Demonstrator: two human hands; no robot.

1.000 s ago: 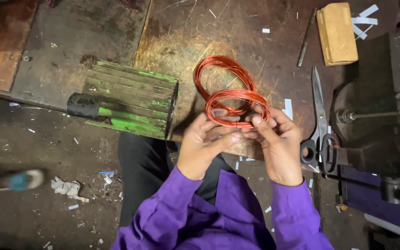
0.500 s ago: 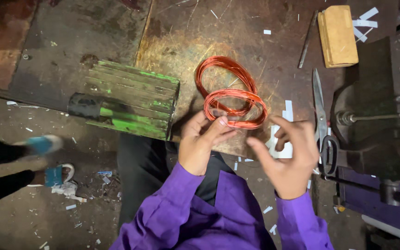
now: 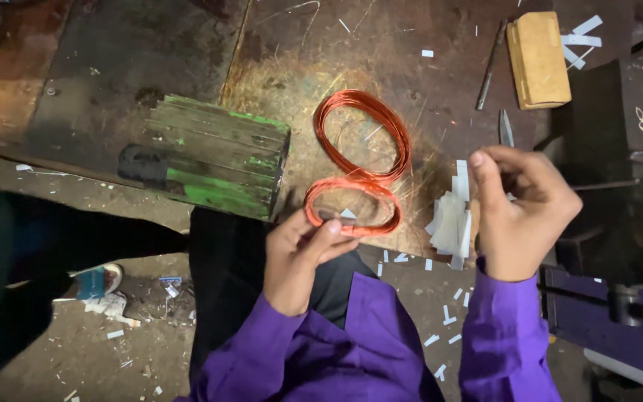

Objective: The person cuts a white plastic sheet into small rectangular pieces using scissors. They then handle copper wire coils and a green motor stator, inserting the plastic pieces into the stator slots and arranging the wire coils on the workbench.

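The copper wire coil (image 3: 361,160), twisted into a figure of eight, lies on the worn bench top (image 3: 150,52), its near loop at the bench edge just above the person's lap. The left hand (image 3: 303,249) pinches that near loop between thumb and fingers, closed on the wire. The right hand (image 3: 519,212) is raised to the right of the coil, clear of it, fingers curled loosely inward; whether it holds anything small cannot be told.

Risks, as judged: with only one hand on the coil, the far loop is unrestrained and could spring or spread its turns, tangling the winding. The near loop sits at the bench edge, so a pull toward the lap could drag the coil off. The wire's thin coating could scrape on the rough, gritty surface.

Surroundings, relative to the coil: a green-painted wooden block (image 3: 217,156) lies just left, close to the near loop. A stack of white paper strips (image 3: 452,219) lies just right, between the coil and the right hand, with loose offcuts scattered below the edge. Farther right and beyond, a tan wooden block (image 3: 537,58) and a thin metal rod (image 3: 489,67) rest well apart. A dark vise (image 3: 619,186) stands at far right, crowding the right hand's space
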